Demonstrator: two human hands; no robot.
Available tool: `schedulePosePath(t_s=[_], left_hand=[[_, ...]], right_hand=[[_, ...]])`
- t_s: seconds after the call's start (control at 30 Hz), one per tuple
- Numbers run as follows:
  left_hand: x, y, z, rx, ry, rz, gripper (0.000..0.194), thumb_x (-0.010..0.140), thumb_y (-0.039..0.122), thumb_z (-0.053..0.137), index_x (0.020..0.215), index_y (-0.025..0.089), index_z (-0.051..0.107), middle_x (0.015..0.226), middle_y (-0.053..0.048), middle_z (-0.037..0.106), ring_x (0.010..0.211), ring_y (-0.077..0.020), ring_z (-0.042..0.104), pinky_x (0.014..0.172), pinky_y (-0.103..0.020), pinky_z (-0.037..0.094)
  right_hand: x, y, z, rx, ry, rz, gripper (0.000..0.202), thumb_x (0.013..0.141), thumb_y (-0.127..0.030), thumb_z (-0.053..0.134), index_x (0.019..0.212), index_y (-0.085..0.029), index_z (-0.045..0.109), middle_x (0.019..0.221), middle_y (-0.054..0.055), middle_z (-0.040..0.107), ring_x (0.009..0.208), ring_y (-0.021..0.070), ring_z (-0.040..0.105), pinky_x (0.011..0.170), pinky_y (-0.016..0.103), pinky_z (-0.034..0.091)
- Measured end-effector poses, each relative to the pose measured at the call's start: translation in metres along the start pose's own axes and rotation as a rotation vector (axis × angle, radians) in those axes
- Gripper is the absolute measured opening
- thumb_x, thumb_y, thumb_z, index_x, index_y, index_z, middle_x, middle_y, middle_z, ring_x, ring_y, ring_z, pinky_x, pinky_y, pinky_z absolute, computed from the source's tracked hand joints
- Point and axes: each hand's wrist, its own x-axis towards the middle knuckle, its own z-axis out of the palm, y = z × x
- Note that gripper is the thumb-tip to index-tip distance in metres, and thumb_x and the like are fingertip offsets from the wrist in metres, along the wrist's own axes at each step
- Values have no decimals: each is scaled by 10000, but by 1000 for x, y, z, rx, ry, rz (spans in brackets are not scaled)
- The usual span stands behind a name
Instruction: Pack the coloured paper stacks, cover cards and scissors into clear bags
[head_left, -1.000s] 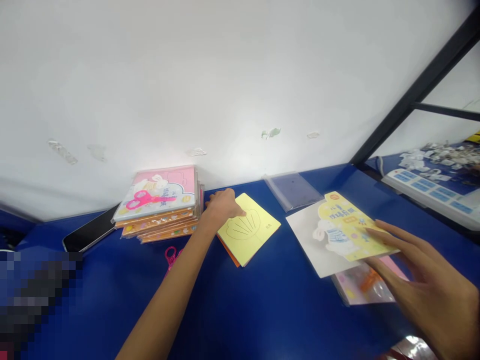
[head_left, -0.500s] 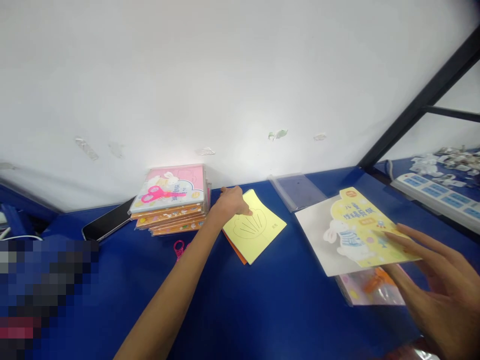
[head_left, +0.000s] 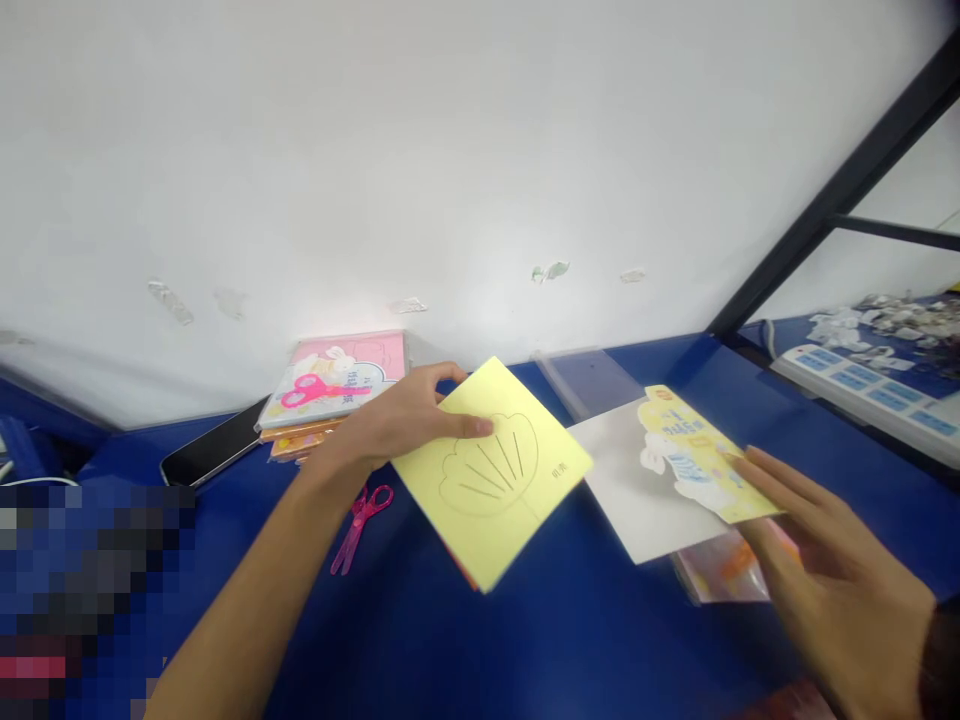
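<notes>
My left hand (head_left: 416, 415) grips a small stack of yellow paper sheets (head_left: 495, 530), thumb on top; the uppermost shows a line-drawn shell. A sliver of orange paper peeks out below it. On the right, my right hand (head_left: 832, 560) pinches a folded card cover (head_left: 686, 460), yellow with a white rabbit, its white inner side spread toward the left. The sheets' right corner meets or overlaps the white flap; I cannot tell which. Beneath the cover lies a plastic-wrapped pack (head_left: 727, 570), partly hidden. Pink scissors (head_left: 364, 515) lie on the table below my left wrist.
A stack of wrapped packs (head_left: 300, 435) with pink scissors in the top one stands at the back left, beside a black phone (head_left: 217, 445). A clear plastic sleeve (head_left: 592, 380) lies near the wall. At the right are a power strip (head_left: 870, 390) and a dark metal frame (head_left: 825, 190).
My left hand has lifted the yellow sheets off the table and brought them nearer and toward the cover. The cover in my right hand has shifted slightly left. The loose scissors are now uncovered.
</notes>
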Motion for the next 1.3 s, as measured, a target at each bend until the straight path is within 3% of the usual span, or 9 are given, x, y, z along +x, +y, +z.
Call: schedulePosePath(t_s=[0.13,0.27,0.43,0.57,0.77,0.9,1.07,1.23,1.3], left_hand=[[-19,-16,-3,-219,-140,-51,572,730,475,844,1198,250,603,1117,-98,772,955,-317,769,732,-387,611],[-21,-39,7,-111,-119,-113,579,685,538,859,1121,251,607,944,-79,793,830,-314,778,601,-339,573],[-15,-52,16,-74,-59,-123,550,670,517,861,1072,250,598,885,-52,791,798,-293,772,597,-314,543],[-8,-51,22,-29,-57,-95,551,661,518,848,1072,231,621,893,-56,787,797,-286,761,588,-301,509],[-9,-42,33,15,-22,13,413,661,425,845,962,218,653,885,-35,773,778,-258,737,618,-307,490],[-27,-22,37,104,136,85,306,718,385,816,895,235,616,894,-19,758,783,-238,707,615,-302,454],[-59,5,46,427,324,255,223,809,290,750,983,289,610,819,28,723,750,-218,651,620,-301,391],[-72,8,74,834,255,561,218,895,146,594,1067,280,587,786,3,685,678,-207,596,749,-359,454],[-70,4,81,933,336,620,253,886,152,622,1102,280,600,811,-27,680,759,-242,613,828,-412,470]], right_hand=[[-11,-19,17,200,-74,117,333,897,-446,682,1176,-291,774,1314,12,715,1285,321,620,1115,469,502],[-30,-32,27,315,-209,217,343,893,-454,690,1193,-310,775,1302,21,725,1277,333,628,1086,483,528],[-53,-50,31,681,-537,323,369,908,-476,677,1238,-328,751,1527,50,548,1402,351,502,1064,462,531],[-50,-54,37,856,-686,433,415,938,-601,577,1118,-283,776,1444,100,625,1280,342,623,1043,445,535],[-31,-64,51,738,-792,622,768,842,-558,751,1490,-266,457,1178,119,771,984,312,761,791,439,645],[-23,-70,56,671,-817,560,647,786,-499,823,1346,-260,603,1104,71,799,1008,310,760,804,418,660],[-15,-60,57,548,-701,238,417,812,-415,821,1191,-278,711,1150,31,789,1046,280,749,873,366,640],[-15,-61,58,404,-691,-2,246,844,-451,781,1026,-287,805,1040,23,810,949,295,764,900,406,615],[-16,-61,58,369,-669,-3,244,844,-487,768,970,-284,819,964,26,817,903,312,769,872,429,620]])
